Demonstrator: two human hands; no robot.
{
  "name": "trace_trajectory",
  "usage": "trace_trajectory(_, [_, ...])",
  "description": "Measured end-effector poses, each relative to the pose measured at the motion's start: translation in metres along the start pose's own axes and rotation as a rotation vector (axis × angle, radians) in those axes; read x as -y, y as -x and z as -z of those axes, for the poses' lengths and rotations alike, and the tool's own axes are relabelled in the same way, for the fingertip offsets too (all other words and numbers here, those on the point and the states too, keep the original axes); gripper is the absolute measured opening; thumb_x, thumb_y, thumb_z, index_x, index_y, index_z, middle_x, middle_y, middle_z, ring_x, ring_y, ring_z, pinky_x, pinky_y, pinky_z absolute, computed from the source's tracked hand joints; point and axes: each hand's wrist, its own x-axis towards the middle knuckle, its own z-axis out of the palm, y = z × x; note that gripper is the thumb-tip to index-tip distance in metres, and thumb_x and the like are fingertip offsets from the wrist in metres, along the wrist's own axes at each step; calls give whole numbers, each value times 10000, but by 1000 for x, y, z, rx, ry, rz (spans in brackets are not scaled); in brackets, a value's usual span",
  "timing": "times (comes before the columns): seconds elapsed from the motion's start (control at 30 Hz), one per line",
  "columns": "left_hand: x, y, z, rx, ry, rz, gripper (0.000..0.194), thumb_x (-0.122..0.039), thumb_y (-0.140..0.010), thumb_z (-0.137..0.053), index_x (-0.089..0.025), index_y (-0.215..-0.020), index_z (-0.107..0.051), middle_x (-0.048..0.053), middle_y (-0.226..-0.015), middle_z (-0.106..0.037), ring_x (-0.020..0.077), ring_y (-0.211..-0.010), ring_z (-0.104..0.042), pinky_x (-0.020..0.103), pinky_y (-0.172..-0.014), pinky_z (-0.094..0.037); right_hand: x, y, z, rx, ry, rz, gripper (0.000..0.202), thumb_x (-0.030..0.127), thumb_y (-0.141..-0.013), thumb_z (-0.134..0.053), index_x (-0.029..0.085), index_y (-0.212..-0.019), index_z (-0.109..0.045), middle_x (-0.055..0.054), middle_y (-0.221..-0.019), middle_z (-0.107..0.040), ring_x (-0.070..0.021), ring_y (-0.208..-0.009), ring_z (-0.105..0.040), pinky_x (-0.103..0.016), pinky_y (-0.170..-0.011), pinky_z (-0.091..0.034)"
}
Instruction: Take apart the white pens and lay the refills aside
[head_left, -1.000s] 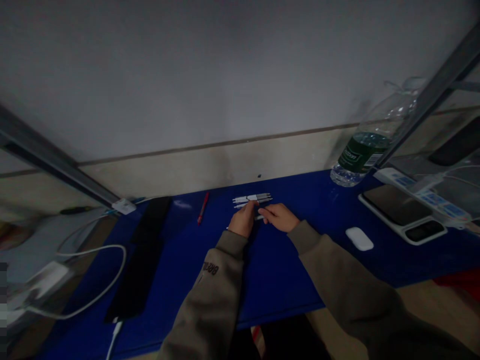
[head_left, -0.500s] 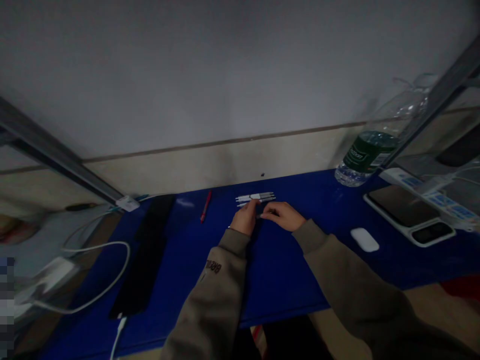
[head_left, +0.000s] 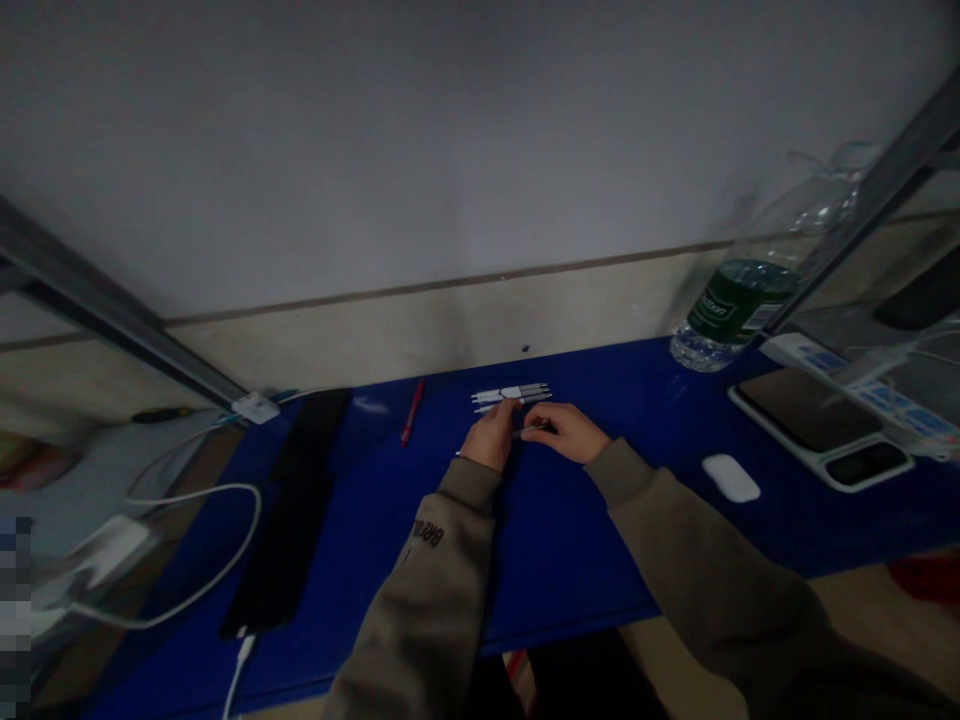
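So the slim pen [head_left: 517, 434] is right in the gap between the two hands, running mostly sideways, with what looks like its other end poking out left of the left hand [head_left: 487, 437] and a touch closer to the wearer. Left hand is curled around the middle of it, and the right hand [head_left: 568, 432] has thumb and fingers pinched together at its right end, so that end is basically at the right fingertips. Just past the grip, on the far side, there's a row of white-and-grey pens [head_left: 513, 393] lying nearly parallel to it; the left hand is closer to those and covers part of the nearest one, so I can't swear to the count. Off to the left of the grip is a red pen [head_left: 412, 413], pointing more away from the wearer. Well right there's a white case [head_left: 731, 478]. Most of the held pen is behind fingers, and there's a dark bit by the right fingers I honestly can't make out.
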Motion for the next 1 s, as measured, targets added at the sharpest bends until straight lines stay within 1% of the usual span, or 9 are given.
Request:
trace_trajectory(0.07, [0,0,0,5,2,2,324,-148,-889,-420,-233,-1198,-467,52,-1078,-640,156,-901,-634,243,-778,-469,-1,0,-1,-11,37,5,304,417,-880,-509,166,-770,-639,-30,-779,-618,-114,-722,-536,-249,-699,-389])
trace_trajectory(0.2, [-1,0,0,-3,-6,20,326,-138,-886,-418,-232,-1191,-482,44,-1052,-645,150,-885,-633,236,-771,-466,-2,-1,-4,6,-2,-16,257,421,-819,-603,173,-872,-642,-5,-748,-610,-99,-648,-510,-229,-624,-371])
trace_trajectory(0.33, [-6,1,4,-26,-33,41,308,-171,-908,-396,-242,-1192,-493,52,-1090,-646,157,-889,-640,242,-765,-462,-3,0,-2,-31,10,26,213,382,-838,-590,184,-860,-663,-17,-806,-624,-108,-713,-547,-240,-682,-397])
trace_trajectory(0.4, [-9,3,8,-62,-85,118,295,-232,-938,-353,-258,-1192,-501,62,-1069,-660,180,-866,-652,268,-744,-467,-5,0,2,-79,13,33,217,381,-839,-589,195,-911,-674,-30,-859,-639,-116,-739,-557,-252,-705,-412])
trace_trajectory(0.5, [-8,3,13,-100,-189,326,364,-362,-965,-267,-245,-1190,-528,87,-888,-694,217,-763,-664,308,-696,-473,-8,0,7,-192,32,7,241,394,-830,-596,202,-943,-688,-39,-872,-644,-115,-713,-547,-256,-691,-422])
trace_trajectory(0.6, [-2,1,15,-111,-256,435,530,-476,-955,-205,-183,-1033,-640,131,-833,-699,229,-760,-667,315,-702,-475,-10,0,8,-239,27,-20,247,397,-816,-612,211,-956,-695,-35,-864,-654,-109,-690,-549,-250,-676,-428])
trace_trajectory(0.7, [3,-1,13,-110,-268,435,649,-508,-949,-162,-161,-861,-704,152,-842,-704,232,-792,-669,310,-721,-475,-10,1,5,-241,-23,-67,276,397,-812,-616,214,-1010,-671,-24,-813,-666,-111,-667,-564,-245,-664,-437])
trace_trajectory(0.8, [4,-2,12,-113,-273,436,656,-470,-959,-156,-150,-875,-722,156,-836,-707,230,-795,-671,309,-723,-476,-8,1,3,-228,-32,-83,272,406,-823,-596,212,-1006,-652,-9,-719,-645,-114,-627,-557,-238,-627,-427])
trace_trajectory(1.0, [4,-2,11,-102,-283,426,650,-448,-959,-176,-132,-852,-734,160,-828,-708,251,-799,-675,328,-714,-480,-4,2,5,-265,-39,-23,253,396,-835,-586,223,-1005,-654,-22,-858,-665,-112,-676,-557,-243,-666,-431])
